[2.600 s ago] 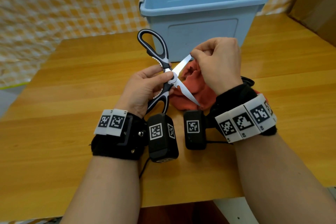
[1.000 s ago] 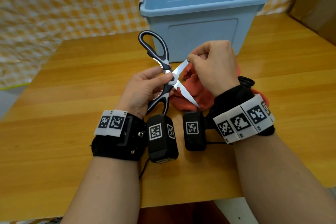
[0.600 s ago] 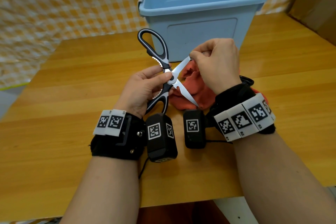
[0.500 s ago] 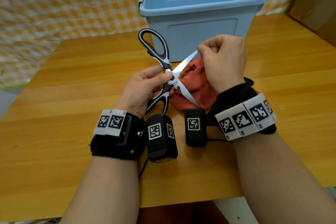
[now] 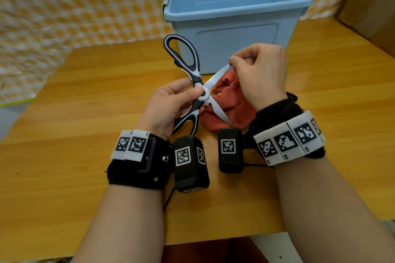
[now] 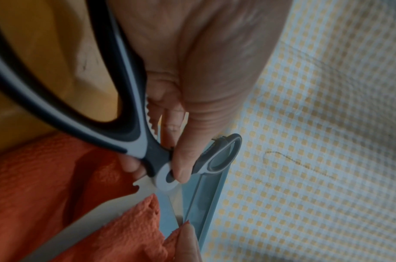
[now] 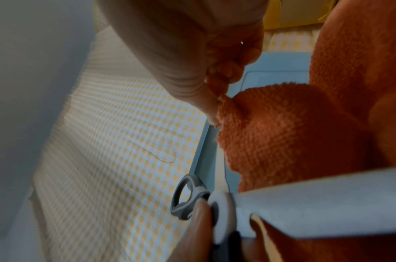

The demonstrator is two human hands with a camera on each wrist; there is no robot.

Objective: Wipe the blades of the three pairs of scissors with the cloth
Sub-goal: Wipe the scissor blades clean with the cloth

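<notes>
A pair of scissors (image 5: 193, 64) with black-and-white handles is spread wide into an X above the table. My left hand (image 5: 171, 107) grips it at the pivot, thumb on the rivet (image 6: 170, 175), with the lower handle against the palm. My right hand (image 5: 260, 74) pinches the orange cloth (image 5: 230, 100) round the upper blade near its tip; the pinch shows in the right wrist view (image 7: 215, 106). The rest of the cloth (image 7: 282, 133) hangs down behind the bare lower blade (image 5: 222, 113). No other scissors are clearly in view.
A light blue plastic bin (image 5: 235, 28) stands just behind the hands on the wooden table (image 5: 85, 113). A black loop (image 5: 291, 97) peeks out behind my right wrist, mostly hidden. A yellow checked cloth (image 5: 74, 6) hangs at the back. Cardboard stands at the far right.
My right hand has slid the pinched cloth outward along the upper blade, from near mid-blade to the tip. The left hand and the scissors have stayed nearly still.
</notes>
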